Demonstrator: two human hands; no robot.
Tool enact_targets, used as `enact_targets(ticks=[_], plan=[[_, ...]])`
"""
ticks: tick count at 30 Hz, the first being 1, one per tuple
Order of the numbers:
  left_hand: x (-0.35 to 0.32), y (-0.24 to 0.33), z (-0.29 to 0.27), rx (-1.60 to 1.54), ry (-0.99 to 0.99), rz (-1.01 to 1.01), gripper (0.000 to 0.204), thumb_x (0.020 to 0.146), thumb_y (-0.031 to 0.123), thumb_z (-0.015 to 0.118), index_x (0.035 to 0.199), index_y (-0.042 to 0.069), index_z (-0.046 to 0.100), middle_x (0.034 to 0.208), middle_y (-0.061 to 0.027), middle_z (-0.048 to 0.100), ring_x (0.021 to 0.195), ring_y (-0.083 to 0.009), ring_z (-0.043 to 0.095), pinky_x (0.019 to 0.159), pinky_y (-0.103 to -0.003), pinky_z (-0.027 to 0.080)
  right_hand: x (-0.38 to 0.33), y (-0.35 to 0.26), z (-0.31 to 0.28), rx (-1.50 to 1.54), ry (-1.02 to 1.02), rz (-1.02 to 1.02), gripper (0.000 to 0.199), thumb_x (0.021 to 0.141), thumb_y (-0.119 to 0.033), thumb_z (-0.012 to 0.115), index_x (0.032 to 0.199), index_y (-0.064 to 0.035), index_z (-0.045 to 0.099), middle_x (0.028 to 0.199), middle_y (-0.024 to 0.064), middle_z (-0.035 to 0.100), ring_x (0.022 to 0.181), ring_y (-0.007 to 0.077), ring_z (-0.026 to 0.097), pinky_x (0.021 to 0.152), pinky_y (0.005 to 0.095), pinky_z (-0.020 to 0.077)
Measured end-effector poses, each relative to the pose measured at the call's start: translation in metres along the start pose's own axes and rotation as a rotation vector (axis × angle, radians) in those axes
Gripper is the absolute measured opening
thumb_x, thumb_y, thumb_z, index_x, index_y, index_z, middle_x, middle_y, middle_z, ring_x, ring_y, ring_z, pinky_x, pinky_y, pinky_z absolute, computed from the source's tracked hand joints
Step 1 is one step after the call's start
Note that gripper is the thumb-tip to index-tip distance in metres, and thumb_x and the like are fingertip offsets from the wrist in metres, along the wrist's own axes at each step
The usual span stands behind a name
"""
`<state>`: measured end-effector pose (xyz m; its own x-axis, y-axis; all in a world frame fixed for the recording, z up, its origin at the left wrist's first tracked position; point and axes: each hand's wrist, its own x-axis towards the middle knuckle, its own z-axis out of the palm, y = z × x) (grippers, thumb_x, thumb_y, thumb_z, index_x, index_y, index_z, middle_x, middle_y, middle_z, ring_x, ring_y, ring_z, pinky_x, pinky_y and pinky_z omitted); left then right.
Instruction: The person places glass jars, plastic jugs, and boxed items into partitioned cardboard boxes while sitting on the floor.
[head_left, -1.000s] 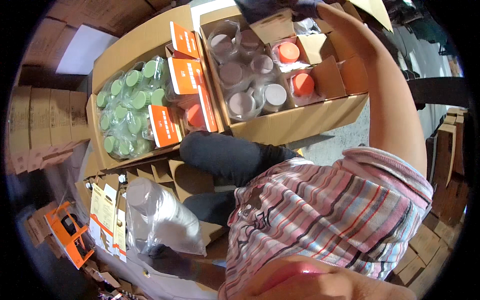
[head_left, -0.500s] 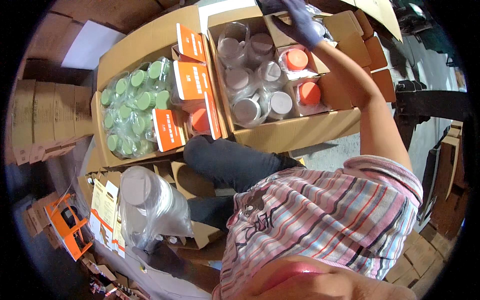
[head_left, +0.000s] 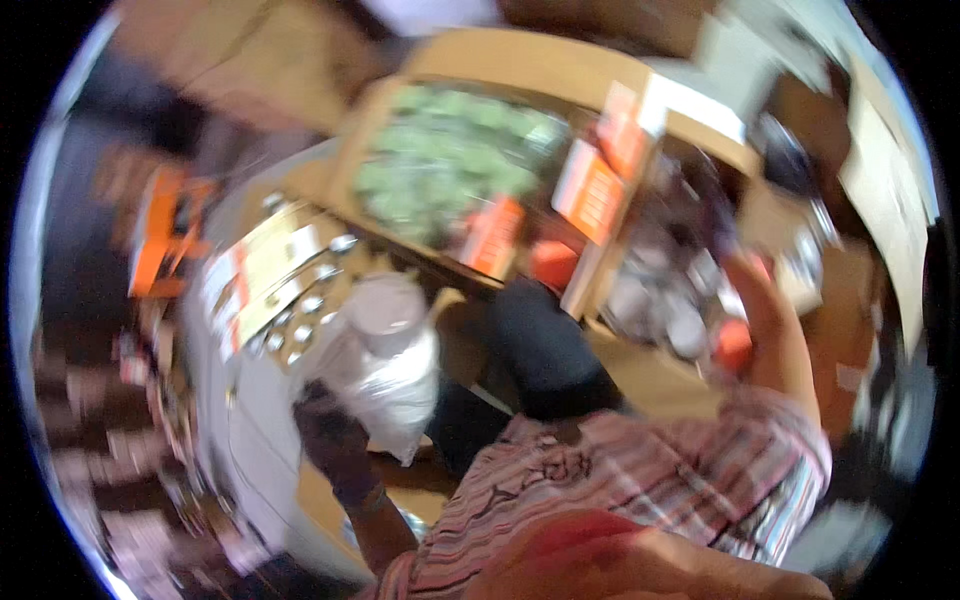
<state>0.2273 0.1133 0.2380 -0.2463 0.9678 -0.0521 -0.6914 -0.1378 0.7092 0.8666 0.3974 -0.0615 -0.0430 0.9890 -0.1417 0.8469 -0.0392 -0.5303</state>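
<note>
A large bottle with a grey lid [head_left: 387,308], wrapped in a clear plastic bag, stands near my lap. My left hand [head_left: 335,430], in a dark glove, grips its lower left side; the fingers are partly hidden. My right hand [head_left: 708,200], also gloved, is smeared by motion over the right carton [head_left: 660,375], so its fingers cannot be read. In that carton sit several bagged grey-lidded bottles [head_left: 685,325] and a red-orange-lidded one [head_left: 733,345]. Left of it, another carton holds green-lidded bottles [head_left: 440,160] in plastic.
Orange-and-white boxes [head_left: 590,190] stand between the cartons. Below the left carton, several small shiny pieces [head_left: 312,304] and printed sheets [head_left: 262,262] lie on cardboard. An orange frame [head_left: 160,235] stands far left. A pale sheet of board [head_left: 885,190] rises at the right.
The whole view has swung and blurred. My right hand has drawn back from the right carton's far end to above its grey-lidded bottles. My left hand remains at the bagged bottle.
</note>
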Motion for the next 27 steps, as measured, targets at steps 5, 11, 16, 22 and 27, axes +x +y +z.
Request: enact_targets(ticks=[5, 11, 16, 22, 27], plan=[[0.016, -0.033, 0.031, 0.147, 0.335, 0.247, 0.022, 0.100, 0.022, 0.047, 0.110, 0.004, 0.055, 0.093, -0.0054, 0.059, 0.081, -0.0142, 0.057, 0.073, -0.027, 0.050, -0.042, 0.002, -0.013, -0.204, 0.074, -0.108, 0.025, 0.091, -0.022, 0.052, 0.110, -0.0090, 0.061, 0.100, 0.0093, 0.061, 0.094, 0.0228, 0.055, 0.088, 0.0369, 0.0446], [0.000, -0.034, 0.059, 0.131, 0.511, 0.336, 0.011, 0.097, 0.019, 0.052, 0.094, 0.010, 0.057, 0.073, 0.0019, 0.052, 0.063, -0.0075, 0.050, 0.057, -0.023, 0.044, -0.051, 0.009, -0.016, -0.298, 0.009, -0.117, 0.024, 0.087, -0.022, 0.057, 0.106, -0.0078, 0.062, 0.096, 0.0116, 0.061, 0.091, 0.0256, 0.056, 0.085, 0.0377, 0.0453], [-0.011, -0.028, 0.049, 0.099, 0.535, 0.372, 0.013, 0.098, 0.017, 0.050, 0.090, 0.010, 0.057, 0.074, 0.0019, 0.052, 0.064, -0.0070, 0.051, 0.058, -0.023, 0.044, -0.045, 0.002, -0.016, -0.309, -0.041, -0.138, 0.024, 0.084, -0.021, 0.061, 0.103, -0.0068, 0.062, 0.092, 0.0134, 0.061, 0.088, 0.0280, 0.057, 0.082, 0.0384, 0.0459], [0.002, -0.040, 0.027, 0.676, 0.442, 0.532, 0.015, 0.098, 0.020, 0.050, 0.099, 0.007, 0.057, 0.080, 0.0012, 0.055, 0.067, -0.0071, 0.051, 0.059, -0.022, 0.043, -0.049, 0.010, -0.027, -0.291, -0.074, -0.143, 0.024, 0.080, -0.021, 0.065, 0.099, -0.0055, 0.063, 0.088, 0.0157, 0.061, 0.085, 0.0309, 0.058, 0.079, 0.0391, 0.0467], [0.009, -0.044, 0.046, 0.307, 0.461, 0.389, 0.017, 0.099, 0.025, 0.050, 0.093, 0.009, 0.053, 0.072, 0.0045, 0.047, 0.064, -0.0058, 0.046, 0.059, -0.023, 0.043, -0.064, 0.069, -0.024, 0.065, 0.174, -0.142, 0.019, 0.082, -0.020, 0.065, 0.088, -0.0035, 0.058, 0.083, 0.0155, 0.058, 0.080, 0.0302, 0.055, 0.077, 0.0397, 0.0457]])
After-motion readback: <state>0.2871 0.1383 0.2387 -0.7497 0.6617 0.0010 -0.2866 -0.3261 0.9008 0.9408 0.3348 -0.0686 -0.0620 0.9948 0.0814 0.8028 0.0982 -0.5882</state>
